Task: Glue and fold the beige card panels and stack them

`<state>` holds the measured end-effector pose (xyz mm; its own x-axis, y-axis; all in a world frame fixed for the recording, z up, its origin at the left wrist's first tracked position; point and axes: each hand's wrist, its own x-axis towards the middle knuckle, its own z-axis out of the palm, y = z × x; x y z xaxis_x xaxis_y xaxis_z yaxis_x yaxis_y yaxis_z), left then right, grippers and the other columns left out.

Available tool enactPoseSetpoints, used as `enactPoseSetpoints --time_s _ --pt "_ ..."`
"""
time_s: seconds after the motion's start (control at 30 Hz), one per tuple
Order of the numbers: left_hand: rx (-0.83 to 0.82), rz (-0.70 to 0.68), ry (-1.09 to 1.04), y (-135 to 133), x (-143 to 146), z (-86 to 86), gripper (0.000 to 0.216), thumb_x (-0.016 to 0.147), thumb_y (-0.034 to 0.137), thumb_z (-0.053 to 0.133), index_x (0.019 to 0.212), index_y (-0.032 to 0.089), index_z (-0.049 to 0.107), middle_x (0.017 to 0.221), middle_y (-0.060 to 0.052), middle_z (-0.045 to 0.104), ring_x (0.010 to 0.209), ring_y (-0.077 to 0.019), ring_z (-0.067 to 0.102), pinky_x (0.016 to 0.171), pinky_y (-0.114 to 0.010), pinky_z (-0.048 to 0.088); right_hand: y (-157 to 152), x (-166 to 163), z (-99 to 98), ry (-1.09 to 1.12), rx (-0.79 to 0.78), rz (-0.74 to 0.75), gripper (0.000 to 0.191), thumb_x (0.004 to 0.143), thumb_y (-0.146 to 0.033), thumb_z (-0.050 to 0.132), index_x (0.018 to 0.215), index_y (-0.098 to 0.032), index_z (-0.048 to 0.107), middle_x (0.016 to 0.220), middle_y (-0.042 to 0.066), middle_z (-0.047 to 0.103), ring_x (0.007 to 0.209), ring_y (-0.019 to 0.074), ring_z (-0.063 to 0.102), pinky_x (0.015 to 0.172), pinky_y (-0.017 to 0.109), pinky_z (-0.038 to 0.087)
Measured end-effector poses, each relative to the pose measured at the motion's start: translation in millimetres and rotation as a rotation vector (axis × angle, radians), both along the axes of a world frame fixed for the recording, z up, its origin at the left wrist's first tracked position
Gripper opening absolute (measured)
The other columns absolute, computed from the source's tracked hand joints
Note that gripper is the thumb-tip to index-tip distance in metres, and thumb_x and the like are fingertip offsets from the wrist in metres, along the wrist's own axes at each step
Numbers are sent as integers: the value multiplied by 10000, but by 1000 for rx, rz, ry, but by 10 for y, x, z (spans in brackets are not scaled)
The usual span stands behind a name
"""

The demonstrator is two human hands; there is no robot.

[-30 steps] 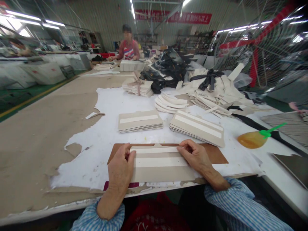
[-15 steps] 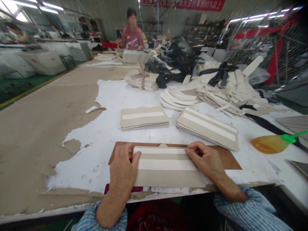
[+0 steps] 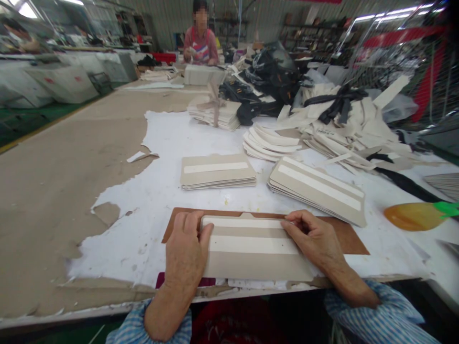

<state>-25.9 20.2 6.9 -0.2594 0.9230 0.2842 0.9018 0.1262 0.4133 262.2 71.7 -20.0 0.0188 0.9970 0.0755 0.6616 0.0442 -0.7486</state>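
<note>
A flat beige panel (image 3: 254, 264) with two white strips across it and a small tab at its top lies in front of me. It rests over a brown board (image 3: 347, 238), close to the table's front edge. My left hand (image 3: 186, 246) is closed around the panel's upper left corner, thumb on the face. At the upper right, my right hand (image 3: 317, 239) pinches the top edge between thumb and fingers. Beyond the board sit a left stack of similar panels (image 3: 215, 179) and a right stack of panels (image 3: 319, 193), the right one lying at a slant.
White sheeting (image 3: 122, 239) with torn edges covers part of the brown tabletop (image 3: 71, 191). An amber bottle with a green end (image 3: 412, 217) lies at right. Curved cream strips (image 3: 268, 143), a tied bundle (image 3: 215, 114) and black material (image 3: 272, 71) lie farther back. A co-worker (image 3: 201, 40) stands opposite.
My view has tilted down slightly, and the scene sits a little differently in it. Both hands keep their hold on the panel. The co-worker's hand has risen in front of the apron.
</note>
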Motion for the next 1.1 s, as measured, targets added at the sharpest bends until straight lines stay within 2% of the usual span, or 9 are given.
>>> enactPoseSetpoints --time_s 0.13,0.47,0.63,0.8,1.0,1.1 --pt "64 -87 47 0 -26 -23 95 918 260 651 937 215 732 922 -23 596 813 -171 614 697 -295 497 1 -12 5 -7 30 1 253 805 -472 672 831 -224 710 629 -21 624 580 172 582 595 306 438" --pt "136 -175 198 22 -108 -95 373 1015 392 459 947 184 761 932 -46 572 810 -177 604 726 -316 491 0 -78 11 19 89 -41 161 796 -366 693 835 -211 684 621 -41 578 545 138 502 568 286 403" --pt "100 -160 189 36 -112 -90 450 1021 441 402 945 180 761 935 -53 580 796 -191 600 700 -336 491 11 -75 -17 -48 99 -35 127 811 -325 706 865 -215 673 676 -36 581 587 144 512 599 292 409" --pt "22 -139 143 32 -114 -88 519 1018 503 347 980 183 754 970 -62 589 827 -211 607 738 -374 504 22 -93 18 -118 186 -10 87 798 -261 726 799 -210 655 779 -12 580 630 140 524 630 296 421" --pt "23 -157 153 35 -118 -84 552 1021 513 315 1014 164 742 981 -77 604 844 -224 609 752 -393 511 10 -91 12 -85 190 64 210 875 -234 687 674 -211 628 754 -8 607 698 150 604 686 295 439" --pt "36 -197 189 50 -129 -90 549 1021 508 321 981 156 740 953 -80 604 861 -228 604 822 -405 523 23 -79 31 -98 164 82 232 877 -228 689 660 -208 610 741 -10 607 689 152 602 684 299 432"
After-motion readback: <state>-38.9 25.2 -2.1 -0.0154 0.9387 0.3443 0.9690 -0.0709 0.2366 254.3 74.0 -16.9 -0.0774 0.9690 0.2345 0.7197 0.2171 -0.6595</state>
